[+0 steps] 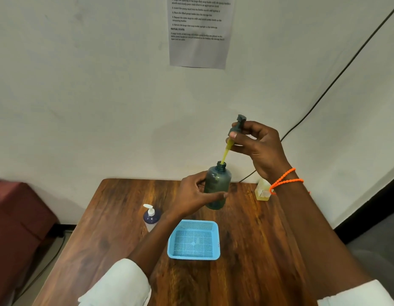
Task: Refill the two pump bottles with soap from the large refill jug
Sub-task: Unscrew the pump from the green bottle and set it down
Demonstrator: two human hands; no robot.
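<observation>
1. Dripping risk: the pump head (237, 127), pinched in the right hand (257, 149), is held above the neck of the grey-green pump bottle (217, 186); its soap-coated dip tube (226, 152) could be swung wide, and soap shed on the desk (246, 239).
2. The bottle is gripped mid-air by the left hand (197, 195); a slick wall could let it slip.
3. The refill jug (262, 191) is half hidden behind the right wrist and could be knocked.
</observation>
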